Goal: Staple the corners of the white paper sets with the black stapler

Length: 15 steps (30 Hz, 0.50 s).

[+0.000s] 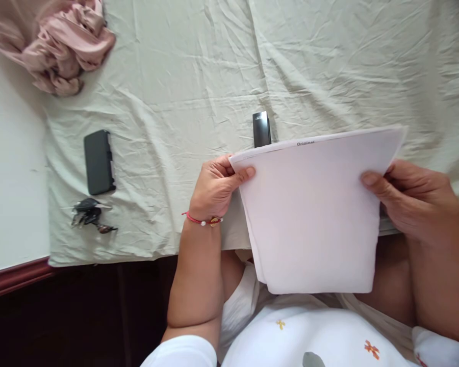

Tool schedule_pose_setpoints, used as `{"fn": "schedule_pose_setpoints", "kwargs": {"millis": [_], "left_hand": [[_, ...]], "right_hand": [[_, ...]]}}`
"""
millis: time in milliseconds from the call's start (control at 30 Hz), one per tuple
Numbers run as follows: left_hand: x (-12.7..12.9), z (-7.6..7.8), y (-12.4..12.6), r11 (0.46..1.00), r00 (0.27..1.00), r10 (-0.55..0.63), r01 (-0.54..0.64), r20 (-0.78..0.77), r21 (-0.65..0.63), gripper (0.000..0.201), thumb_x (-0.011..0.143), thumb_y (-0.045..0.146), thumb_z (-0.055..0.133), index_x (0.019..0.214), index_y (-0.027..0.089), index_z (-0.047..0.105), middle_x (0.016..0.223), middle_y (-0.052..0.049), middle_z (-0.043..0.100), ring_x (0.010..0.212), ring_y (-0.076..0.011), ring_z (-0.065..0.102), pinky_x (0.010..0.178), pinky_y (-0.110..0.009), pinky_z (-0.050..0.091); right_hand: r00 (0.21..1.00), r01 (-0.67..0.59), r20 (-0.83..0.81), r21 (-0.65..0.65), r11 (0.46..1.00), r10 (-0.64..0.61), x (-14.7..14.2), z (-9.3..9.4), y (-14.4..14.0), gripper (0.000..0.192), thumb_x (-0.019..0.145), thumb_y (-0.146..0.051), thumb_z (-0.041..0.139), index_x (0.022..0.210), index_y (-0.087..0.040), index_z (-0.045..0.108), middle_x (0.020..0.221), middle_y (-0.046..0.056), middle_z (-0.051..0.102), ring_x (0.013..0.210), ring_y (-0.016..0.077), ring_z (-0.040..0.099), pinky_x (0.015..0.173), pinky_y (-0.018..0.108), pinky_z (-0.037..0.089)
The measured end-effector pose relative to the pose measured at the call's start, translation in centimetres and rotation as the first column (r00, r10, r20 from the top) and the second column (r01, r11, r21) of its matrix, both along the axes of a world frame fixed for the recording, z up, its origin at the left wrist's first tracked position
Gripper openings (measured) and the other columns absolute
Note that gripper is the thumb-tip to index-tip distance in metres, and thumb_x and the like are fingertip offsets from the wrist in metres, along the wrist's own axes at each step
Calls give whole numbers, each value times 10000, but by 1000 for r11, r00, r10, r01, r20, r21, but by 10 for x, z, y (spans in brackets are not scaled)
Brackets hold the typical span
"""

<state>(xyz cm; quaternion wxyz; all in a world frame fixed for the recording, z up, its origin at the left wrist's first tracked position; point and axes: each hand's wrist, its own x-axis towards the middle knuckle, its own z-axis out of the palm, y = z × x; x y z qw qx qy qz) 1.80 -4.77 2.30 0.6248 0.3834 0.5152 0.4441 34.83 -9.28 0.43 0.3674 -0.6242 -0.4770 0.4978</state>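
Paper stack held at worktop edge, both hands

Paper stack (309, 214) was held between the two hands, its upper edge over the cloth-covered worktop (183, 92), its lower part hanging past the worktop edge toward the lap. Left hand (216, 188) was closed on the upper left corner, thumb on top. Right hand (413, 199) gripped the right edge, thumb pressed on the face, fingers behind and not visible. Sheets looked folded or curved at the bottom; which, could not be told. Top edge showed printed text, partly legible.

Judgement: keeping the edges flush would need even thumb pressure on both sides and the stack tapped square before any crease.

Also noted: dark small device (261, 128) just behind the stack; phone (98, 161) and keys (90, 214) well to the left; pink cloth (61, 46) at far left corner.
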Motion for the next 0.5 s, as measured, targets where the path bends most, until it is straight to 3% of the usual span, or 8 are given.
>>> {"fn": "schedule_pose_setpoints", "kwargs": {"millis": [133,267,400,500], "left_hand": [[5,-4,-1,993,993,115,-115,13,9,419,559,352,1082,785,210,759,735,14,731,622,-129,662,558,-247,560],[7,-9,0,988,990,144,-143,1,60,429,693,529,997,783,212,723,724,4,716,654,-162,708,569,-274,578],[0,-12,2,986,989,145,-144,5,85,492,778,610,916,671,218,637,536,41,533,485,-116,582,407,-239,394],[-4,-10,3,996,997,71,-69,-23,61,482,757,576,945,650,213,646,522,47,491,425,-73,469,367,-236,291]], "right_hand": [[996,-58,59,-26,998,60,-3,8,3,677,709,-560,830,1188,-95,720,1063,65,682,789,-1,644,654,58,540],[996,11,85,10,1000,-11,-8,12,2,666,698,-557,837,1178,-102,758,1047,63,693,783,-8,645,638,28,522],[985,149,85,44,988,-153,-8,10,0,643,705,-541,842,1156,-87,779,1074,79,697,775,-15,634,644,29,528],[972,224,58,74,972,-228,-5,7,1,595,715,-497,847,1145,-91,787,1123,82,697,806,-4,662,690,33,559]]}}
